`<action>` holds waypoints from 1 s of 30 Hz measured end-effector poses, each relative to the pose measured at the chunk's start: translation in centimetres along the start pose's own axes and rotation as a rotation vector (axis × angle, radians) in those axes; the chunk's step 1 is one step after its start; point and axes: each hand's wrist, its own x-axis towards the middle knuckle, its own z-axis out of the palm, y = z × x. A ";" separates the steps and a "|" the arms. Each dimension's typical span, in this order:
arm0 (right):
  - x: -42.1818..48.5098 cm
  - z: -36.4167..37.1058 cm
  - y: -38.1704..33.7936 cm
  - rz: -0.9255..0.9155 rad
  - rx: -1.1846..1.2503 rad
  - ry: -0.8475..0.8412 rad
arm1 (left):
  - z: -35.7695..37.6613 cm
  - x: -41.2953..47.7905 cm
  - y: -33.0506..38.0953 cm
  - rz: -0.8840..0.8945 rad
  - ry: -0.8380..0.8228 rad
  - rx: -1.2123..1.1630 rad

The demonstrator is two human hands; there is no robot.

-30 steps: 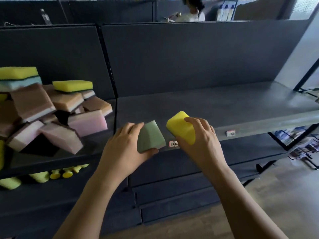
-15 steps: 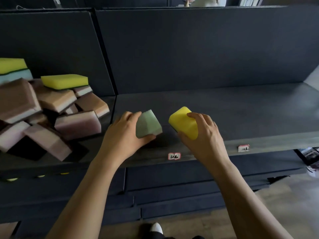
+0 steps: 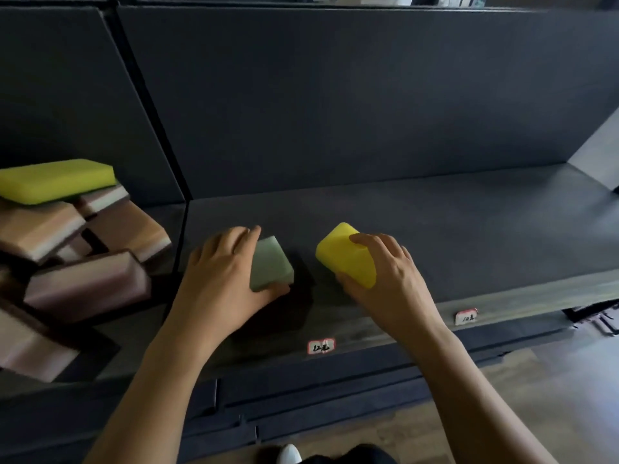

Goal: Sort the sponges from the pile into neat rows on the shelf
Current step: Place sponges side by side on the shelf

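Two bays of a dark shelving unit filled the view, backed by a tall grey back panel (image 3: 335, 95) and split by a black upright (image 3: 157, 128). The right bay's shelf (image 3: 469, 229) ran wide behind the hands. Below its front edge showed lower boards and a strip of wooden floor (image 3: 552, 380).

In the left bay lay the pile (image 3: 83, 262) of sponges, mostly brown and pink blocks tumbled at all angles. A lime sponge (image 3: 57, 180) lay flat on top. The upright stood between this pile and the hands.

The left hand (image 3: 221, 279) gripped a pale green sponge (image 3: 271, 262) just right of the upright, fingers curled over its far side and thumb at its near edge. A dark shadow lay beneath it, and whether it touched the shelf could not be told. The right hand (image 3: 392, 283) gripped a tilted yellow sponge (image 3: 345, 256) low over the shelf near the front, fingers bent over its top. The two sponges were near each other but apart.

On the shelf's front edge sat a red-bordered label (image 3: 321, 346) and a second label (image 3: 465, 317) further right. A white shoe tip (image 3: 288, 454) showed at the bottom.
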 end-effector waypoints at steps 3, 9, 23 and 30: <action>0.9 -0.7 1.1 -0.062 0.019 -0.044 | -0.3 0.9 1.8 0.090 0.066 -0.001; 3.4 -3.5 3.7 -0.295 0.173 -0.197 | 0.8 3.1 6.9 0.242 -0.041 -0.153; 8.6 -8.9 12.6 -0.513 0.023 -0.212 | 4.9 7.8 14.0 0.086 0.056 -0.385; 10.9 -9.4 15.1 -0.593 0.026 -0.269 | 6.2 9.0 16.0 0.033 0.082 -0.354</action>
